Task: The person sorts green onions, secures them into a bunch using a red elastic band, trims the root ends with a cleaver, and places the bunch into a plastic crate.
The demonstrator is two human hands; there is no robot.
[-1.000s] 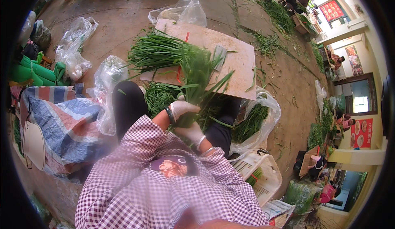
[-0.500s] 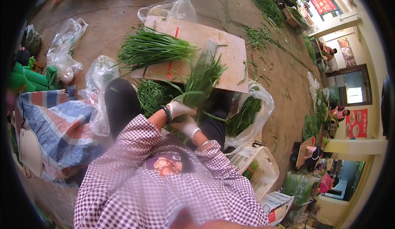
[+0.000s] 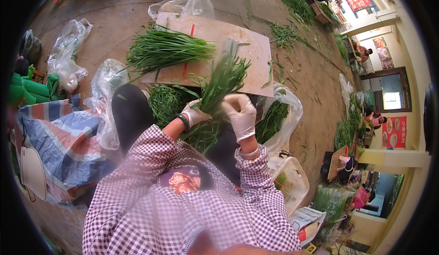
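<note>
My left hand (image 3: 195, 113), in a white glove, is closed around the lower part of a bunch of garlic chives (image 3: 225, 78). The bunch leans up over the near edge of a pale board (image 3: 256, 58), its leaves slightly blurred. Just right of the bunch, my gloved right hand (image 3: 240, 115) is raised with its fingers curled together; anything pinched in them is too small to make out. A larger pile of chives (image 3: 169, 49) lies on the board's left, across a red strip (image 3: 185, 67). Behind the held bunch, a flat grey piece (image 3: 231, 46) shows partly.
Loose chives (image 3: 164, 104) lie between my knees, and more fill a clear plastic bag (image 3: 295, 111) at the right. A cream crate (image 3: 295, 186) stands near my right elbow. Crumpled plastic (image 3: 107, 81) and a striped tarp (image 3: 64, 136) lie left. Several people work along the far right.
My right hand has left the base of the bunch beside my left hand and moved up and right. My left hand still holds the chives. The view has shifted slightly.
</note>
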